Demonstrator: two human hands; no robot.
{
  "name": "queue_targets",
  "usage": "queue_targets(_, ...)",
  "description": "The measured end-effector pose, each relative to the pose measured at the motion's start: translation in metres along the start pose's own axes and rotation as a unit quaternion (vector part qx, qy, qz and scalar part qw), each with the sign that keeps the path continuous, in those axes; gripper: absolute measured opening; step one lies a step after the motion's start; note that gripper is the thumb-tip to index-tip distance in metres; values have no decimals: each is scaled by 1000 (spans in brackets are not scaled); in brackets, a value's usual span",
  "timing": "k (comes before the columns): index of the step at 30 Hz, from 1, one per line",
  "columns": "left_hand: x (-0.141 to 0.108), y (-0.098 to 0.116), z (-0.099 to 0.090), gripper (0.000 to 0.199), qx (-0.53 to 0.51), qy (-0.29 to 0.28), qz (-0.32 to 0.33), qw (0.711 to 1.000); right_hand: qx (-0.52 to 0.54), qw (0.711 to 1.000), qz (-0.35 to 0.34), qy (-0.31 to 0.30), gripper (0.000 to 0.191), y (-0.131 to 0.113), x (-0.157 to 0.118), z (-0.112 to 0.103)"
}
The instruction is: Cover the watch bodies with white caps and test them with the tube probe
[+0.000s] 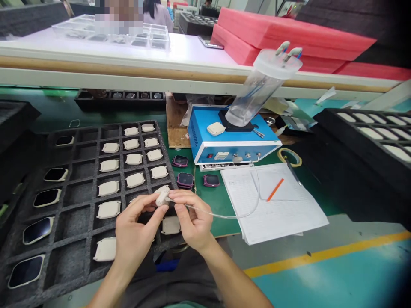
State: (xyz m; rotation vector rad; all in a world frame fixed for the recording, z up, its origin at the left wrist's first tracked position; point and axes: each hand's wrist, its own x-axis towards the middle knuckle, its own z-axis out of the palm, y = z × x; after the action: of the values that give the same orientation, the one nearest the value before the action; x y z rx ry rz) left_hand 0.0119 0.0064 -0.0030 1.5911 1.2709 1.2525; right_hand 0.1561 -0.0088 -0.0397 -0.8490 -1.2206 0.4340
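Observation:
My left hand (138, 222) is closed on a small cream watch case (162, 197), held up over the near right side of the foam tray. From the right, my right hand (194, 218) pinches the end of a thin clear tube (221, 216) against the side of that case. The tube loops over the papers to the front of a blue box-shaped machine (224, 143). Below my hands, the black foam tray (75, 226) holds several cream cases in its right columns and several dark-screened ones in its left column. Fingers hide the exact contact of tube and case.
On the machine stand a tilted clear cylinder (253, 94) and another cream case (216, 128). Purple watch cases (211, 180) lie before it. Papers (257, 222), a pen (293, 173) and a tape roll (298, 157) are right. A shelf edge (128, 79) crosses behind; a person sits beyond.

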Motion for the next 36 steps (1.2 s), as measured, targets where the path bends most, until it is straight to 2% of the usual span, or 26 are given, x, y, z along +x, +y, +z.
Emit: queue_targets(36,1,-2,-1,21,20,-6,6,1000,-21,1000,2,0,15,0,0,0)
